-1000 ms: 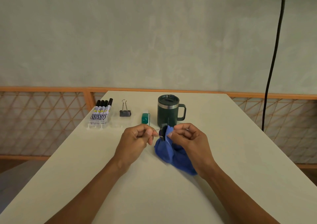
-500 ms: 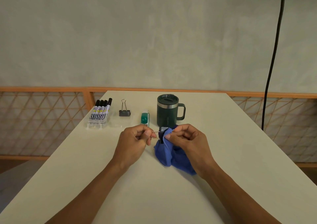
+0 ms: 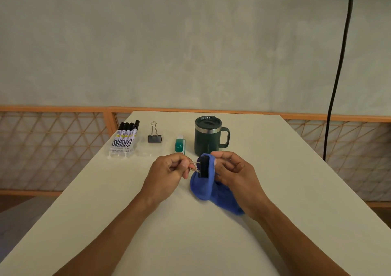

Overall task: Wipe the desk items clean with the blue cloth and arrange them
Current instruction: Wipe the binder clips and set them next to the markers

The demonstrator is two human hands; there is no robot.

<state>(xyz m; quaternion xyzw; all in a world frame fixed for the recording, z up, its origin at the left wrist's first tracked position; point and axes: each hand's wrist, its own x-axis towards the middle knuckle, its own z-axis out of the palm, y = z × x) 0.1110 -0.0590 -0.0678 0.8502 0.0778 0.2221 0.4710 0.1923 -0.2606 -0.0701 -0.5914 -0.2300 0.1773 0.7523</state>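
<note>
Head-worn, facing forward and down, near table (image 3: pixel 275 148)

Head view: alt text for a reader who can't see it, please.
Left hand pinches the wire handles of a black metal binder clip while the right hand holds a blue cloth against it, over a white table. Behind lie a black marker pack, a second binder clip, a green-and-white dispenser and a dark green lidded mug.

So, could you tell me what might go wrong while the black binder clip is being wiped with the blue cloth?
1. The left hand pinches the black metal binder clip only by its thin wire handles, so rubbing with the soft blue cloth in the right hand could twist it loose.
2. The dark green lidded mug stands just behind both hands; a forward stroke might knock it.
</note>
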